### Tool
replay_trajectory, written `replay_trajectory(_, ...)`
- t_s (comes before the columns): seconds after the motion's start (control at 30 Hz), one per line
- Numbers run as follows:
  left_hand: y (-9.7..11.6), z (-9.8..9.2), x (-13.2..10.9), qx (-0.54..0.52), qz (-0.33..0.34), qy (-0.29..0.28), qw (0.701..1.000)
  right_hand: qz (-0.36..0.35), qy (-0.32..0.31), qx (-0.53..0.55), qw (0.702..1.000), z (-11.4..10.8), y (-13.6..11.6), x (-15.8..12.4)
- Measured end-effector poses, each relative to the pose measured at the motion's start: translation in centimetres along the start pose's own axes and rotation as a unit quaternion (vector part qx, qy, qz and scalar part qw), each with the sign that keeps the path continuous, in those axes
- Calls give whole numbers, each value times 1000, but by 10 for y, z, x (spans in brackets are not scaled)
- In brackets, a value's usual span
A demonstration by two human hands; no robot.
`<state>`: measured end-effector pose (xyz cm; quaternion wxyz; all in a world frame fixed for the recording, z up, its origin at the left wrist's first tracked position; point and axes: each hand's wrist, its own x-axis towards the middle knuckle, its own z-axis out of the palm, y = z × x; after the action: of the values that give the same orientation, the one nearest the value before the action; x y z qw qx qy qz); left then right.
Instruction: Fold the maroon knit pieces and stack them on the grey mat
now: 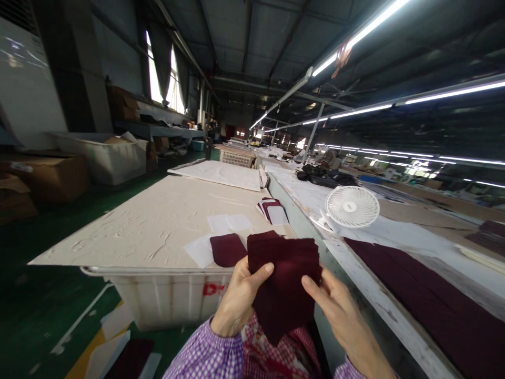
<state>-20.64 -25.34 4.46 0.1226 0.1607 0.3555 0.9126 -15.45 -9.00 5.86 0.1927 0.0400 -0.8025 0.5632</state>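
Observation:
A stack of maroon fabric pieces point(284, 284) is held up over my lap, its top edges uneven and its lower end pointed. My left hand point(243, 287) grips its left side, thumb across the front. On the right side my right hand point(335, 300) pinches the stack between thumb and fingers. Just beyond, a maroon fabric piece point(228, 250) lies on the board partly over a white sheet point(199, 251). Farther back rests a small pile of maroon and white pieces point(273, 211).
A cream board point(138, 226) lies across a white plastic tub point(165, 300). To the right runs a long table with a white fan point(352, 207) and a maroon cloth point(426, 300). Cardboard boxes point(51, 176) and another tub point(114, 160) stand at left. Fabric and sheets point(126, 358) lie low at left.

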Motion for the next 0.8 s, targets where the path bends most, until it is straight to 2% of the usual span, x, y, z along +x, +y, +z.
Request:
replay_trajectory(0.1,1,1,-1,-5,-11,-13,1000,22,-30,26,999,1,2,0)
replay_trajectory(0.3,2,3,-3,-15,-8,-4,1000,3,9,76,997,2,10,-5)
replay_trajectory(0.4,4,1,-3,-12,-5,-4,1000,66,-11,122,990,5,5,-9)
replay_trajectory(0.47,5,1,-4,-15,-5,-1,1000,108,4,134,985,8,-1,-12)
replay_trajectory(0.53,6,2,-4,-25,-11,-3,1000,127,25,157,979,11,-5,-13)
replay_trajectory(0.63,5,4,-3,-50,-28,-7,998,134,10,192,972,13,-5,-11)
replay_trajectory(0.8,2,9,-1,-83,-39,-5,996,112,15,123,986,9,7,-5)
